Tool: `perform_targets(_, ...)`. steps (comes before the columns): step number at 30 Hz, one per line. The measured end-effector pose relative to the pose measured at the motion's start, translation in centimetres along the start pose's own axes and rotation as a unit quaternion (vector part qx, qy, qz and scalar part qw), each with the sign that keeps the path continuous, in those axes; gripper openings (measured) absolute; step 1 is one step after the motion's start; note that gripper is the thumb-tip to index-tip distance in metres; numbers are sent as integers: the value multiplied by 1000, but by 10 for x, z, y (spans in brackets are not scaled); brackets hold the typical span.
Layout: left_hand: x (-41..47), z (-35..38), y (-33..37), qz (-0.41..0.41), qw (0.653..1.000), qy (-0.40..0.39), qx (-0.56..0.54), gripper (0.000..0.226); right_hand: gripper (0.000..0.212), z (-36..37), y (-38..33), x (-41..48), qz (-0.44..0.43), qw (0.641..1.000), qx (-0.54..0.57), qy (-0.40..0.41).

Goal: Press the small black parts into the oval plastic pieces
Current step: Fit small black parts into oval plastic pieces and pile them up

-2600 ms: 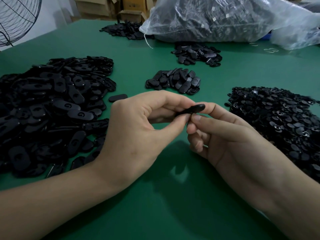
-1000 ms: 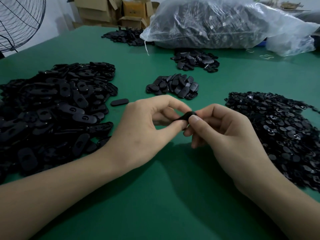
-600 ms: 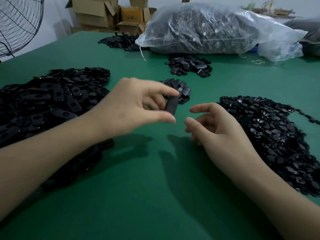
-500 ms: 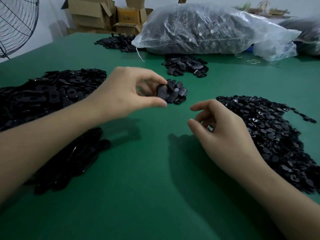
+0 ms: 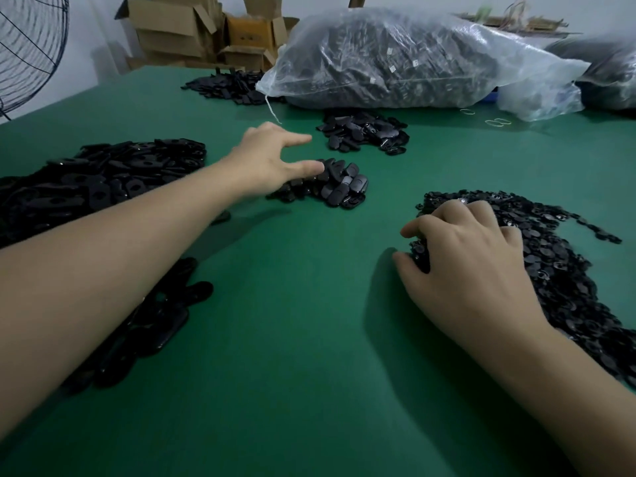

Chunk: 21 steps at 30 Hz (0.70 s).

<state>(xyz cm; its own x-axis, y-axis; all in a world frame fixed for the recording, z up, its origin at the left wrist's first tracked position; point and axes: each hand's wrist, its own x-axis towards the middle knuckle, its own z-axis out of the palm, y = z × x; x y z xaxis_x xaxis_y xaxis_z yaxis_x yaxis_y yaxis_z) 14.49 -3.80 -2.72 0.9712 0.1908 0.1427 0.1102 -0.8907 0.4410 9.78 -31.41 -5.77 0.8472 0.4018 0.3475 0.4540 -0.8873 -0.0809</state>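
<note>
Over the middle pile (image 5: 339, 184) your left hand (image 5: 272, 156) spreads open, likely releasing; your right hand (image 5: 471, 259) curls into the small parts (image 5: 557, 256), grip unclear.

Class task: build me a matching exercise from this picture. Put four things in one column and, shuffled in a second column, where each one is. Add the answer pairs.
Column one
1. left hand
2. right hand
3. large clear plastic bag of dark parts
4. brown cardboard boxes

Column two
A. behind the far edge of the green table
B. on the heap of small black parts at the right
C. lying on the table's far side
D. stretched out over the middle pile of oval black plastic pieces

Pairs: 1-D, 2-B, 3-C, 4-A
</note>
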Motion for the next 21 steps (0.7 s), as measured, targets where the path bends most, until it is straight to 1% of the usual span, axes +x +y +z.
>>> perform_targets(1, -4, -11, 3, 7, 1000, -8, 2, 62, 37, -1, 2, 0, 5, 1000, -15, -2)
perform_targets(2, -10, -24, 7, 10, 999, -30, 16, 51, 36, -2, 3, 1, 8, 1000, -23, -2)
perform_targets(4, -27, -50, 15, 20, 988, -128, 90, 29, 33, -4, 6, 2, 10, 999, -30, 0)
perform_targets(6, -44, -66, 21, 31, 952, -232, 199, 22, 30, -6, 8, 3, 11, 999, -37, -4)
perform_targets(8, -63, -68, 26, 18, 913, -295, 280, 20, 29, -7, 9, 5, 17, 999, -41, -9)
perform_targets(10, -81, -65, 27, 1, 891, -312, 331, 25, 29, -9, 10, 5, 20, 999, -44, -13)
perform_targets(13, -100, -59, 27, -16, 879, -286, 381, 35, 28, -10, 9, 5, 23, 998, -50, -31)
perform_targets(17, -111, -49, 26, -24, 848, -301, 436, 39, 24, -12, 8, 5, 22, 998, -41, -39)
perform_targets(18, -113, -47, 26, -26, 846, -304, 438, 37, 22, -12, 8, 5, 22, 998, -36, -39)
perform_targets(21, -118, -47, 24, -26, 855, -305, 419, 34, 16, -12, 8, 5, 16, 999, -21, -36)
